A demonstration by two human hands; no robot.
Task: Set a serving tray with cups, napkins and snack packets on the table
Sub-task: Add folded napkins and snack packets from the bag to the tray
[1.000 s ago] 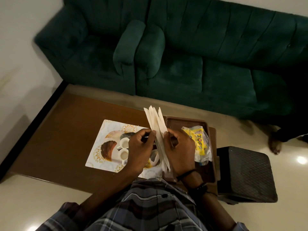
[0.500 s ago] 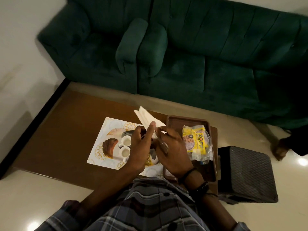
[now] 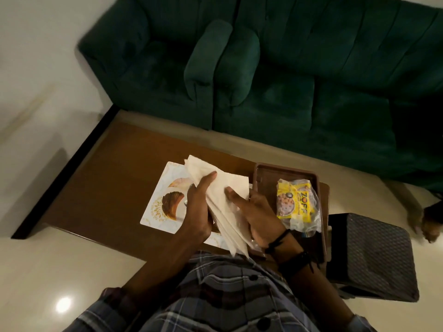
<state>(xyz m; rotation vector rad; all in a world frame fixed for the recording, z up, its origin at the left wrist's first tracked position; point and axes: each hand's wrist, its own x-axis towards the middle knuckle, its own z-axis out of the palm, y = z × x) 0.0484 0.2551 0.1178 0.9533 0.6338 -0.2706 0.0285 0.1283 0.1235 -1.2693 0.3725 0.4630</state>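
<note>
A stack of white paper napkins (image 3: 226,207) lies fanned out between my two hands above the table. My left hand (image 3: 199,209) grips its left side with fingers curled over the top. My right hand (image 3: 257,218) holds the right side, thumb pressed on the paper. A brown serving tray (image 3: 287,170) sits on the right end of the brown table (image 3: 115,178) and holds yellow snack packets (image 3: 296,204). A printed placemat (image 3: 163,202) lies left of the tray. The small white cups on it are hidden behind my hands and the napkins.
A dark green sofa (image 3: 275,75) runs along the far side of the table. A black woven stool (image 3: 374,257) stands right of the table. A person's bare foot (image 3: 429,224) shows at the right edge. The floor is glossy pale tile.
The napkin stack went from standing upright on edge to tilted flat and spread across both hands. It now covers the white cups. My view shifted slightly closer.
</note>
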